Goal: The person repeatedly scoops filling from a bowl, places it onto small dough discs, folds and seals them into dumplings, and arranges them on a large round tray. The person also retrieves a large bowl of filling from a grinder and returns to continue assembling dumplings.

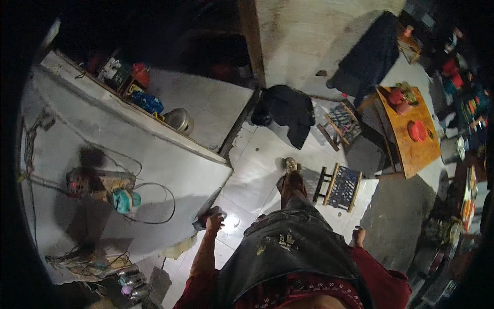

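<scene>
My left hand [214,223] hangs low at the left with its fingers curled, beside a dark object [202,219] near the wall's end. A bright patch of light [231,223] falls on the tiled floor [243,189] just right of it. Whether that hand holds anything is too small to tell. On the other side, my right hand [359,236] is loosely closed near my hip, with nothing visible in it. A low stool [343,188] with a woven seat stands ahead of that hand. My foot [291,165] is forward on the tiles.
A wooden table [411,154] bears a red bowl [417,131] and red containers beside greens. A second woven stool [343,123] and dark cloth [291,110] lie ahead. On the left, a metal pot [180,120] stands behind a low wall [185,170] with a switchboard [77,183] and loose cable.
</scene>
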The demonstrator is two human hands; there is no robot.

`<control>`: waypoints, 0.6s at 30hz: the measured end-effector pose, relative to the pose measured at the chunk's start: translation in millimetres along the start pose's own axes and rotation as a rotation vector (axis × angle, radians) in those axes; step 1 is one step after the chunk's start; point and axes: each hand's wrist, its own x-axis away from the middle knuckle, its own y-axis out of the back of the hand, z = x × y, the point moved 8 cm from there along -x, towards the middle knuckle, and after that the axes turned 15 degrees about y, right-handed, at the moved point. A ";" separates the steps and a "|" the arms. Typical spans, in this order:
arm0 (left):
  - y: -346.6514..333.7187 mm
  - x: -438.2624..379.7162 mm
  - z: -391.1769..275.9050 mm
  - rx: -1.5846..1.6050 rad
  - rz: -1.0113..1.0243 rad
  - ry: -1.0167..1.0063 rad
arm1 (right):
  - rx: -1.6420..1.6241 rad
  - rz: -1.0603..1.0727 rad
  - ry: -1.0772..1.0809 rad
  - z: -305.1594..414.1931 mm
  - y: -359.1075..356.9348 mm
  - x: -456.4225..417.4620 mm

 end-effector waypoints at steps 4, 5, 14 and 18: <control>-49.2 -20.1 -91.0 0.079 0.028 -0.071 | 0.014 0.028 0.074 73.3 -19.3 -160.6; -51.7 -12.8 -110.5 0.155 0.101 -0.061 | 0.046 0.043 0.144 144.0 -18.2 -184.1; -128.0 15.5 -122.4 0.031 -0.042 0.069 | 0.019 0.208 0.829 520.2 -83.6 -430.2; -131.7 -17.2 -146.8 0.238 -0.077 0.124 | 0.155 0.524 1.063 628.1 -209.3 -503.2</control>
